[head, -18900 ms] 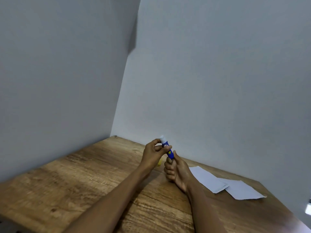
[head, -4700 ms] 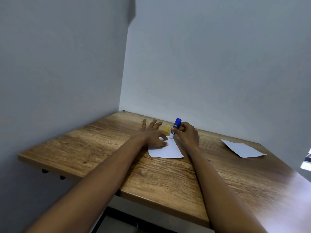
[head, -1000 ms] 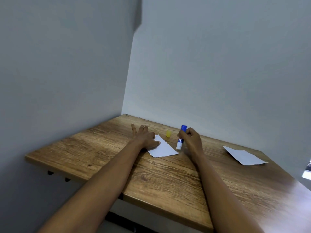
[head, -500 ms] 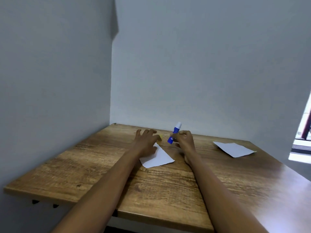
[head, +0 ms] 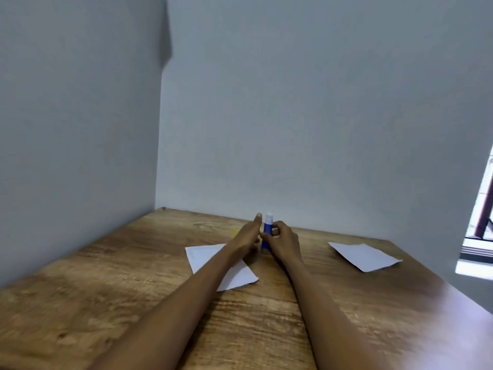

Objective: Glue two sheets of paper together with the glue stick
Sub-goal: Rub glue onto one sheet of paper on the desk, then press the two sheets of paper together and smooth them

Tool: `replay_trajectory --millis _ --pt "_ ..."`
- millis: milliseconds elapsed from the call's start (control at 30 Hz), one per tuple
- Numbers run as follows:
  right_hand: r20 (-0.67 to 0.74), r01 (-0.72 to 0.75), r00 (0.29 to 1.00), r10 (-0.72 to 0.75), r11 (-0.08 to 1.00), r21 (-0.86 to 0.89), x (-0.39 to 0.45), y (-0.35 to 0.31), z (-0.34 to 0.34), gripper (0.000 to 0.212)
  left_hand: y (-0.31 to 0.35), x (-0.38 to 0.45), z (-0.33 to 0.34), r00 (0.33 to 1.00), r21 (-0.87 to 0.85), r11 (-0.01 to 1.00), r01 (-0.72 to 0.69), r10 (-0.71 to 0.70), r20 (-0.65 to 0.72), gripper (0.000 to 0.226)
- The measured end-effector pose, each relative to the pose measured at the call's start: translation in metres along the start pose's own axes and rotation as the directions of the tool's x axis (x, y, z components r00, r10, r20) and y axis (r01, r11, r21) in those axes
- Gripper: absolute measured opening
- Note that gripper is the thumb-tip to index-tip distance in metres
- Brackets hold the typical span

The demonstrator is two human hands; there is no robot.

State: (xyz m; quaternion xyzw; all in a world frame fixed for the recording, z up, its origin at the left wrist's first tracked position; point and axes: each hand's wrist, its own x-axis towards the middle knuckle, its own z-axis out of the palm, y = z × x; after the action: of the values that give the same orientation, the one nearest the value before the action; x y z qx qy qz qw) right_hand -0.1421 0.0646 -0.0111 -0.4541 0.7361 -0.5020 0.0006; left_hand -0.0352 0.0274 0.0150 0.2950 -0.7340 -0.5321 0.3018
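The blue glue stick (head: pixel 267 231) stands upright with its white tip uppermost, just past the near sheet. My right hand (head: pixel 284 241) is closed around its body from the right. My left hand (head: pixel 247 236) meets it from the left, thumb raised and fingers at the lower part of the tube. One white sheet of paper (head: pixel 206 259) lies flat on the wooden table (head: pixel 106 289), partly under my left forearm. A second white sheet (head: pixel 364 256) lies apart at the right. The small yellow cap (head: pixel 236 232) sits blurred, left of my left hand.
Grey walls close the table in at the left and back, meeting in a corner. The table's right edge runs diagonally at the lower right, with a bright window opening (head: pixel 480 236) beyond it.
My left hand has lifted off the near sheet and come to the glue stick. The stick, tilted half a second ago, is now upright between both hands. The camera has moved closer.
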Motion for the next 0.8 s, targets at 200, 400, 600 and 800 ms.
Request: replay_trajectory --millis 200,400,600,800 --pt "0.071 -0.049 0.996 0.049 0.999 -0.009 -0.004 -0.003 -0.002 0.038 -0.004 0.001 -0.005 0.997 0.100 0.992 -0.080 0.079 0.005 0.050" --pt "0.199 -0.085 0.975 0.097 0.994 -0.065 -0.010 -0.004 -0.008 0.054 -0.009 -0.004 -0.005 0.962 0.248 0.941 -0.229 0.257 -0.086 0.038" --pt "-0.240 0.033 0.959 -0.153 0.897 -0.441 -0.014 -0.007 -0.040 0.036 -0.012 -0.011 0.000 0.747 0.713 0.514 -0.477 0.664 0.021 0.033" --pt "-0.221 -0.106 0.973 -0.061 0.734 -0.671 -0.013 0.048 -0.126 0.030 0.000 -0.019 0.043 0.593 0.760 0.197 -0.620 0.752 0.289 0.030"
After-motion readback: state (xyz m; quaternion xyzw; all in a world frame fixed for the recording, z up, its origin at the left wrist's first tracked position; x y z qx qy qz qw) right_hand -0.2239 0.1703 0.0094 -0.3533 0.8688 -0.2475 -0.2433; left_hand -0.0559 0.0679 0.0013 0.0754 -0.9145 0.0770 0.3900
